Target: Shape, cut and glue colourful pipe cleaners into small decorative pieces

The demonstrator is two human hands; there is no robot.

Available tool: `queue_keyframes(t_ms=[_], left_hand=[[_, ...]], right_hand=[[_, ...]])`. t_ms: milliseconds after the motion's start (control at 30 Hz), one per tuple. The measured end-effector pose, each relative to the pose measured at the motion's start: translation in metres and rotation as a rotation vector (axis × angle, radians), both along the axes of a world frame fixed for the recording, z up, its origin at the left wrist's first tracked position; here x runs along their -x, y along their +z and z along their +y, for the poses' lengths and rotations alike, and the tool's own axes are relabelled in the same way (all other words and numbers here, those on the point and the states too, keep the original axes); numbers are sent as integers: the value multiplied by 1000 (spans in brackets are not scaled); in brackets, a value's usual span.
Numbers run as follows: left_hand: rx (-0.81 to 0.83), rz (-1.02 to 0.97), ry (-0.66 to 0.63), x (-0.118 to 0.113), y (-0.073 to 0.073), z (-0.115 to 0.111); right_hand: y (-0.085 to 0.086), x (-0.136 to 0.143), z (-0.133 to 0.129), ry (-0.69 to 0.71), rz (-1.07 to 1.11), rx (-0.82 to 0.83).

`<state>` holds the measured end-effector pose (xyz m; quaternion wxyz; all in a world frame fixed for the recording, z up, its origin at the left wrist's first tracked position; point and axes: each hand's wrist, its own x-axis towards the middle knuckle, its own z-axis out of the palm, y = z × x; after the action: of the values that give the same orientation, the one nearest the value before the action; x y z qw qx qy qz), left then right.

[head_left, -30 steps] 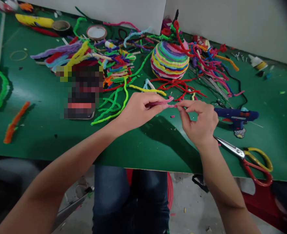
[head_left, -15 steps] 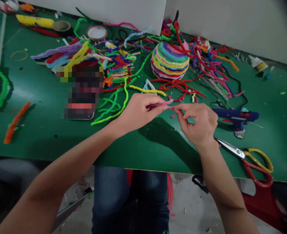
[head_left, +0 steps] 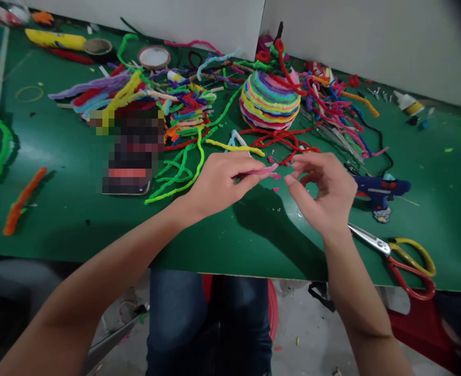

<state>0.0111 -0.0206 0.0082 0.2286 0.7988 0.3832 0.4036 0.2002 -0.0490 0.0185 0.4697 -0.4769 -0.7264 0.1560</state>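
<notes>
We hold a short pink fuzzy pipe cleaner (head_left: 262, 170) above the green table top (head_left: 254, 235), its free end poking out to the right of our left hand (head_left: 218, 180). Just behind it lie a yellow pipe cleaner (head_left: 234, 148) and a tangle of red pipe cleaners (head_left: 283, 140), then a dome wrapped in striped coloured pipe cleaners (head_left: 268, 100). To the right rest a blue glue gun (head_left: 379, 187) and scissors with red and yellow handles (head_left: 399, 253); nothing blocks the hands. Our left hand reaches in from the lower left, thumb and fingers pinched shut on the pink piece. Our right hand (head_left: 324, 190) hovers just beside the tip, palm turned inward, fingers (head_left: 304, 166) spread loosely and curled, gripping nothing. Half a second ago those right fingertips were pinching the end of the pink piece; now they have let go and drawn slightly away, while the left grip is unchanged.
</notes>
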Motion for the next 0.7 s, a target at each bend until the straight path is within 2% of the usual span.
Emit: queue_keyframes(t_ms=[100,200,300,533,700], left_hand=[[-49,-12,-12,0,1,-1],[-116,-47,-41,1,1,-1],[-161,-81,-51,1,1,0],[-113,-18,-30,2,2,-1],[-151,-5,-50,2,2,-1]], right_hand=[[2,-2,3,114,76,170],[0,-2,5,185,97,228],[-2,-2,5,192,112,192],[-4,-1,7,170,100,138],[-2,-1,6,168,68,114]])
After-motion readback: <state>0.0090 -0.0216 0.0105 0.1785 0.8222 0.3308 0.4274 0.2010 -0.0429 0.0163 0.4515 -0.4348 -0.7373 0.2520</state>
